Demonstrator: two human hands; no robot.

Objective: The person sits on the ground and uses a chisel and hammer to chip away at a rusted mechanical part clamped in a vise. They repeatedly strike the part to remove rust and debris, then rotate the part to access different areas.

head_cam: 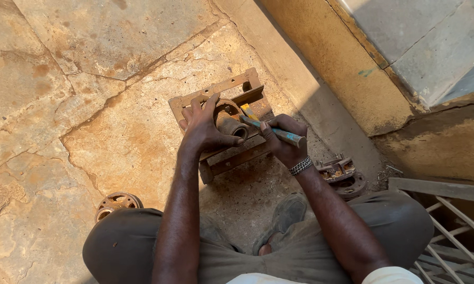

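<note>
A rusty metal frame (pixel 216 92) lies on the cracked stone floor in front of me. On it rests a rusty round hub with a short tube (pixel 231 125). My left hand (pixel 202 129) is spread over the hub, thumb against the tube's end. My right hand (pixel 284 142), with a chain bracelet at the wrist, is closed around a worn blue-handled tool (pixel 287 137). Its yellowish tip (pixel 247 111) points at the hub.
A rusty flanged ring (pixel 117 204) lies by my left knee. Another greasy flanged hub (pixel 342 173) sits by my right forearm. A yellow wall base (pixel 331 58) runs along the right, and a metal grille (pixel 447 226) stands at the lower right. My sandalled foot (pixel 281 221) is below.
</note>
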